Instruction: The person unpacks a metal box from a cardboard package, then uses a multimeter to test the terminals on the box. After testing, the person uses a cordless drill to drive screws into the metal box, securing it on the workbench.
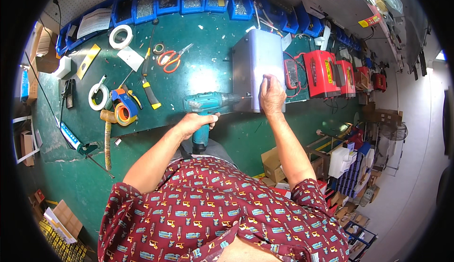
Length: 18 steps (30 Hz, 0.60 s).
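Observation:
My left hand (195,124) is wrapped round the grip of a teal cordless drill (203,102), which lies level near the bench's front edge. Its dark chuck and bit point right, with the tip at a small screw (248,95) on the side of a grey metal box (255,49). Whether the bit touches the screw head I cannot tell. My right hand (273,96) rests on the box's bright face, fingers bent and pressed against it near the front end. Anything small under those fingers is hidden.
On the green bench (198,39) lie orange-handled scissors (174,59), tape rolls (121,36), a tape dispenser (124,110), a hammer (108,129) and a utility knife (151,95). Blue parts bins (144,7) line the back. Red machines (321,75) and a red-cased meter (292,74) stand right of the box.

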Available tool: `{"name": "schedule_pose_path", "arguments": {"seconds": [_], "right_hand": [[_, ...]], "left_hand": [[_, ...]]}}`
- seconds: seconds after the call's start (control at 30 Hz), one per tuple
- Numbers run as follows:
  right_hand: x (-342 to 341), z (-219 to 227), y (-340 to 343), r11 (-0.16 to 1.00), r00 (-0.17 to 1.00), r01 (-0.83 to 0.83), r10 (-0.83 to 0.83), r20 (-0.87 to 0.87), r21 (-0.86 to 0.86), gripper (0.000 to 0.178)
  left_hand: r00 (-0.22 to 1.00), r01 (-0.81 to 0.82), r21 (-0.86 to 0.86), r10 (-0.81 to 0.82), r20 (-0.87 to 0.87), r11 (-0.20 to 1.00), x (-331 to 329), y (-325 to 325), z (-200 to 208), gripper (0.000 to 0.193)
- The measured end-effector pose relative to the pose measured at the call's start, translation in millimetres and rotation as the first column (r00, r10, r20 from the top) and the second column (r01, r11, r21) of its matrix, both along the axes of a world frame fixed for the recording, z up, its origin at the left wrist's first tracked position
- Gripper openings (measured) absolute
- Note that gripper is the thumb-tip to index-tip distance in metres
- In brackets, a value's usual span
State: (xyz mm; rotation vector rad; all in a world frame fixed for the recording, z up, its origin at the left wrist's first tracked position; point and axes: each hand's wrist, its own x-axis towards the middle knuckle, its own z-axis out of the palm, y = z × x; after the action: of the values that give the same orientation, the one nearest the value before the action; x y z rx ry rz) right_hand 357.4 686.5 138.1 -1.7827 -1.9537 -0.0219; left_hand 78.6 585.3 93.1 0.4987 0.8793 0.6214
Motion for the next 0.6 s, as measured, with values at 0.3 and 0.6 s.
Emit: {"name": "schedule_pose_path", "arguments": {"seconds": [0.3, 0.6], "right_hand": [[-0.4, -5.9, -0.2, 1.000, 0.998, 0.009, -0.010, 0.056, 0.011, 0.015], [4.8, -2.4, 2.6, 1.000, 1.000, -0.022, 0.022, -0.021, 0.006, 0.016]], "left_hand": [[1.000, 0.014, -0.149, -0.015, -0.006, 0.989, -2.4, 7.7, 2.2, 0.021], [0.999, -0.022, -0.138, 0.026, 0.027, 0.990, -7.7, 2.8, 5.3, 0.022]]}}
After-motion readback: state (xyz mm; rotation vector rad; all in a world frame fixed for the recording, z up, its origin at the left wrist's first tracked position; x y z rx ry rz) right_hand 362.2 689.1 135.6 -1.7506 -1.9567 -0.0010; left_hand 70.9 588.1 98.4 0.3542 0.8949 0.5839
